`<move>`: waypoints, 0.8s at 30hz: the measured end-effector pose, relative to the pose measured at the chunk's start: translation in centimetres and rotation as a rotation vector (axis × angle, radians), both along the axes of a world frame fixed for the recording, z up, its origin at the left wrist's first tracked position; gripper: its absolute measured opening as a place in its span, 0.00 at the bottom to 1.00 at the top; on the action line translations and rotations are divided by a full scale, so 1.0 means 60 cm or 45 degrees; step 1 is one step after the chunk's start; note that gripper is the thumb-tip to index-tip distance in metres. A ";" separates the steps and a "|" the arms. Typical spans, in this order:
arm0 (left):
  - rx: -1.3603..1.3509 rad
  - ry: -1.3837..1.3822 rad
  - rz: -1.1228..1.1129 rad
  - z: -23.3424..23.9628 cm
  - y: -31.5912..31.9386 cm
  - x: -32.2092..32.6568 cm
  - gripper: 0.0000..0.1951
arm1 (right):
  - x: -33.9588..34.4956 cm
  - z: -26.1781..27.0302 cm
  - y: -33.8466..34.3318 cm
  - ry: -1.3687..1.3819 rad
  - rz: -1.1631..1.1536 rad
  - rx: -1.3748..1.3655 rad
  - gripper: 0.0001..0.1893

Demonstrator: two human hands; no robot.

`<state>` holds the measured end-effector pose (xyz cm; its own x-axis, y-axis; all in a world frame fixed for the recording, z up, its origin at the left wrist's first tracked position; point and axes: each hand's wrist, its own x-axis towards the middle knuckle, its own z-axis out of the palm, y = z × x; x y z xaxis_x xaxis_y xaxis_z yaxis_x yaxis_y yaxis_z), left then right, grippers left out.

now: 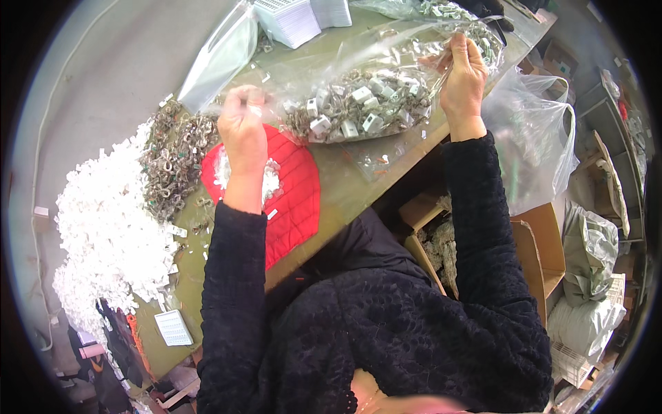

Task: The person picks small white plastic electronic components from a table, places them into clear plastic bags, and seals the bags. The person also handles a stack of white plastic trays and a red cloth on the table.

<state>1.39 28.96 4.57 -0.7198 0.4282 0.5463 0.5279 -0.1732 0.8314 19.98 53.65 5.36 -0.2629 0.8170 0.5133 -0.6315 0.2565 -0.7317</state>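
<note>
A clear plastic bag (305,77) lies stretched over the green tabletop, with small white plastic housings (362,94) and tangled grey-brown looped parts inside or beneath the film; which, I cannot tell. My left hand (243,124) pinches the bag's film at its left side, above a red quilted cloth (295,191). My right hand (464,77) grips the film at the right, thumb up. Small clear-white pieces (271,178) rest on the red cloth, partly behind my left wrist. Left of my left hand is a heap of grey-brown looped parts (178,160).
A large pile of small white pieces (114,217) covers the table's left side, near a white perforated card (174,328). Stacked white cards (289,23) stand at the back. A clear bag (532,139) hangs at the right edge, above open cardboard boxes (548,248).
</note>
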 end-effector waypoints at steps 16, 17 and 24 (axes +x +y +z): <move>-1.216 -0.101 0.330 -0.023 0.127 -0.138 0.11 | -0.038 -0.134 0.150 -0.463 0.166 -1.116 0.06; -1.281 0.096 0.391 -0.008 0.127 -0.126 0.10 | -0.039 -0.142 0.154 -0.412 0.196 -1.124 0.07; -0.440 1.485 -0.368 0.029 0.137 0.110 0.27 | -0.052 -0.168 0.157 -0.358 0.127 -1.187 0.07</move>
